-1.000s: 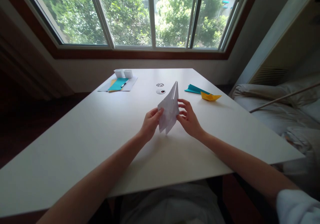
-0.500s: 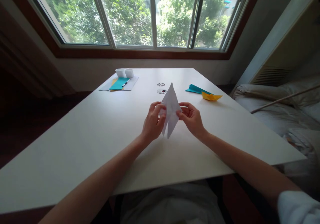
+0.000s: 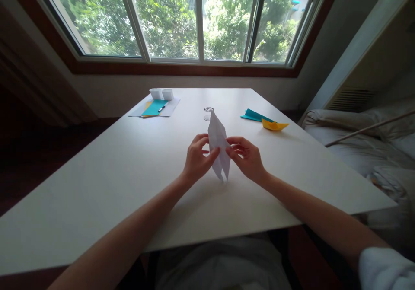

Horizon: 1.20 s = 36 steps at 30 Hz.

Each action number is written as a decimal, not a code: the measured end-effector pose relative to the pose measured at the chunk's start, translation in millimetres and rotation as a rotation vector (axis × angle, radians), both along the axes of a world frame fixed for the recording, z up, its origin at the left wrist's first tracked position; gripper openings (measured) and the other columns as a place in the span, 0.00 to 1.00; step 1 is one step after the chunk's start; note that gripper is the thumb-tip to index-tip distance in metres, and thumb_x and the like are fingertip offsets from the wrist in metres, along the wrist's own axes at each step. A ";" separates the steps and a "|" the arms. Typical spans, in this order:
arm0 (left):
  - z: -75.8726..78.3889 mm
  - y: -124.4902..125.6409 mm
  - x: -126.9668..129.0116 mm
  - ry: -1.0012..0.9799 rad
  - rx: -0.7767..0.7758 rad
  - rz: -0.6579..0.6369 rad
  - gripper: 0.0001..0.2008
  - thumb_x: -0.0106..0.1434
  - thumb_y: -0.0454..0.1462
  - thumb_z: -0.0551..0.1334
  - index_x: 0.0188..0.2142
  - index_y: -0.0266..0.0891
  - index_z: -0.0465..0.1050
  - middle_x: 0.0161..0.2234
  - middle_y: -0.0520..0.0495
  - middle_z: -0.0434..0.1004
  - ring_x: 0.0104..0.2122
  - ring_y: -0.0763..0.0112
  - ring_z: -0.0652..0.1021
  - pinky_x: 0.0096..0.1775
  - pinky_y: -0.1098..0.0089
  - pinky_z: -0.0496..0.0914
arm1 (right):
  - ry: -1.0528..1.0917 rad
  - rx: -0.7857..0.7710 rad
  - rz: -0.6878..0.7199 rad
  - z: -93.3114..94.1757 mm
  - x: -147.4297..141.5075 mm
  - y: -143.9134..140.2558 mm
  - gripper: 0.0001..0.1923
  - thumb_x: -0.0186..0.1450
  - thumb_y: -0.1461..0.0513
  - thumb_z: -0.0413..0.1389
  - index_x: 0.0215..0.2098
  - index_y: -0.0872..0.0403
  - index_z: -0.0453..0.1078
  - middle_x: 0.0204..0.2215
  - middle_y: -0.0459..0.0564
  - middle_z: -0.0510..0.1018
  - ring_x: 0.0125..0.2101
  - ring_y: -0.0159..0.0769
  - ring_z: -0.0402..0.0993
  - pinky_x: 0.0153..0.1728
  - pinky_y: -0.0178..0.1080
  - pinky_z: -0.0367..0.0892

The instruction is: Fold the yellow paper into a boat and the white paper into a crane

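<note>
A folded white paper [image 3: 218, 136] stands up between my two hands, its point upward and two split flaps hanging down over the table. My left hand [image 3: 198, 156] pinches its left side, thumb across the front and fingers behind. On the opposite edge, my right hand [image 3: 248, 158] grips the paper between thumb and fingers. The fingertips behind the sheet are partly hidden. Just beyond the paper's tip lie two small round items [image 3: 208, 109], the nearer one partly covered by it.
On the white table [image 3: 113, 186], a yellow paper boat [image 3: 275, 125] and a folded teal paper [image 3: 254, 115] lie to the right. Far left are teal sheets [image 3: 154, 107], a pen [image 3: 164, 106] and two white paper boxes [image 3: 167, 94]. A window [image 3: 199, 22] is behind.
The paper has turned and its tip has swung to the left, now overlapping the nearer round item. My left thumb has moved right across its front; my right hand has shifted slightly.
</note>
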<state>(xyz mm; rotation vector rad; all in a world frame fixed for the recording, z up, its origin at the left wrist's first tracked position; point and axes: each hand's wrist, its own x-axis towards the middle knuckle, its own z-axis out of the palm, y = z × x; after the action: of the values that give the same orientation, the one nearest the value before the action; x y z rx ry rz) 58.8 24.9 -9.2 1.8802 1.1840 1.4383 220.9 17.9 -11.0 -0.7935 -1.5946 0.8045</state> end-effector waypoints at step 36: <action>-6.4 11.3 -0.9 -0.455 -0.420 -0.170 0.15 0.50 0.42 0.67 0.35 0.34 0.75 0.28 0.49 0.75 0.25 0.76 0.72 0.29 0.74 0.65 | -0.655 0.255 -0.221 -9.9 10.7 12.8 0.26 0.58 0.58 0.56 0.54 0.54 0.63 0.51 0.56 0.67 0.46 0.43 0.69 0.46 0.45 0.69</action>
<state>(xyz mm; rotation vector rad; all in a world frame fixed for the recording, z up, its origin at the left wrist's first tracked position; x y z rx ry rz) 57.9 36.2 -15.7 1.2530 0.9799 1.3062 231.6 30.6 -21.0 -1.0869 -2.0807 0.1676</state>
